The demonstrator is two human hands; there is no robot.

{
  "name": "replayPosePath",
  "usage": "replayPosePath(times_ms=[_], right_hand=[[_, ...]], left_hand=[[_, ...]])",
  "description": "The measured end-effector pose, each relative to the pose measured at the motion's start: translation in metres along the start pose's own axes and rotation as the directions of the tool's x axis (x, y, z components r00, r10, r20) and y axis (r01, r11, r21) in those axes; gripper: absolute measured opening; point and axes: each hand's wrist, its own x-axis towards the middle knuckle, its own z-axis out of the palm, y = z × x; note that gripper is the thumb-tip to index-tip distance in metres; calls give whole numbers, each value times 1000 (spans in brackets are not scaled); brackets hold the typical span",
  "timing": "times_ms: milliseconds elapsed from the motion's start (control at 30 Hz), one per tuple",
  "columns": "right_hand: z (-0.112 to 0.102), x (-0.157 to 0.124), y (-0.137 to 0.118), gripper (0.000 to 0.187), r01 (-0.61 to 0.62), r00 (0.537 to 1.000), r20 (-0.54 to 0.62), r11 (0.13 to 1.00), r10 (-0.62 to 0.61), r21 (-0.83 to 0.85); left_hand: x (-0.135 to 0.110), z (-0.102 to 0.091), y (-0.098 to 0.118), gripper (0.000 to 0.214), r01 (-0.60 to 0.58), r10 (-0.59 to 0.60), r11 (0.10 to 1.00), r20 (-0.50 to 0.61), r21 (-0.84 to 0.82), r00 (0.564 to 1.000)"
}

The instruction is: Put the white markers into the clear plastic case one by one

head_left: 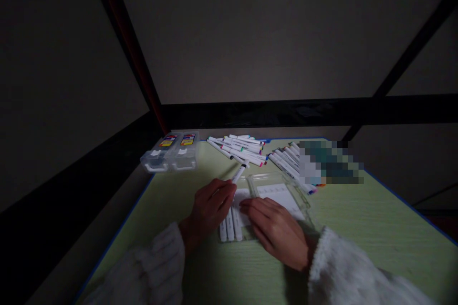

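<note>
My left hand (pixel 210 208) is closed around a white marker with a dark cap (pixel 239 172) that points up and away from me. My right hand (pixel 276 229) lies on an open clear plastic case (pixel 286 195), its fingers resting flat over white markers (pixel 230 227) lined up inside the case's near half. Both wrists are in fluffy white sleeves. The case sits on a pale green table (pixel 358 228) with a blue edge.
A pile of white markers with coloured caps (pixel 243 148) lies at the far middle of the table, more markers (pixel 286 162) to its right beside a blurred patch. Two shut clear cases (pixel 172 152) stand at the far left corner. Dark bars frame the table.
</note>
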Motion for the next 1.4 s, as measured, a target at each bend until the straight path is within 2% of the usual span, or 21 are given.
replayPosePath(times_ms=[233,400,533,633,767,967,1133,1233,1333,1400], right_hand=[[-1,0,-1,39,-80,997,24,994,79,74],[0,-1,0,49,-118,993,-11,985,121,126],[3,-2,0,57,-121,992,-33,986,125,113],[4,-3,0,60,-110,993,-38,989,114,98],[4,-2,-1,61,-74,995,-63,993,80,87],[2,-2,0,60,-71,995,-66,994,77,83],[2,-1,0,60,-70,995,-61,987,80,146],[2,-1,1,58,-94,993,-55,976,107,196],[2,0,2,56,-104,991,-65,972,120,213],[3,0,3,53,-99,990,-76,975,116,198]], left_hand=[[3,1,4,10,18,-19,1000,-19,-7,1000],[4,0,5,11,-3,2,1000,-52,-16,999],[2,0,6,12,-28,27,999,-35,-24,999],[-1,0,7,10,-79,79,996,-5,-28,997],[-2,0,7,8,-160,160,987,-35,-21,987],[0,-2,9,10,-218,217,975,-17,-41,976],[6,-4,11,12,-325,339,934,78,-149,937],[7,-6,14,12,-369,383,922,128,-120,915],[7,-7,17,14,-322,340,937,147,-135,929],[7,-7,18,16,-239,266,953,138,-186,954]])
